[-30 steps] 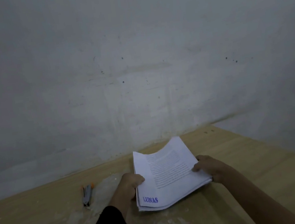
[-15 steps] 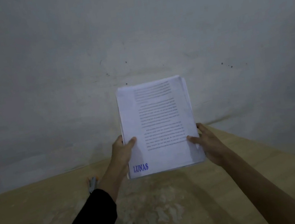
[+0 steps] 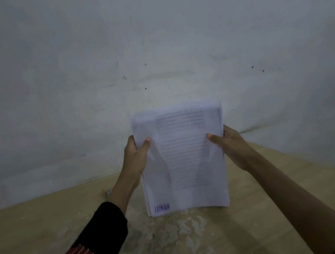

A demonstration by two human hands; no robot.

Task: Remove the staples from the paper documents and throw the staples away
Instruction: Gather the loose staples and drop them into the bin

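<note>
White paper stack (image 3: pixel 182 159), printed text, blue stamp at lower left corner, blurred. Held upright over bench (image 3: pixel 260 210); bottom edge touching or just above, cannot tell. Left hand (image 3: pixel 136 157) grips left edge, thumb on front; right hand (image 3: pixel 229 146) grips right edge likewise. Staple not discernible. Small tool (image 3: pixel 107 193) on bench, mostly hidden behind left forearm, untouched. Judgement: task barely begun. No staple pulled, none discarded, no bin in view.

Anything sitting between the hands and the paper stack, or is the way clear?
Nothing visible. The left hand and right hand hold the paper stack by its side edges, upright over the table. The frame is too blurred to show a staple.
</note>
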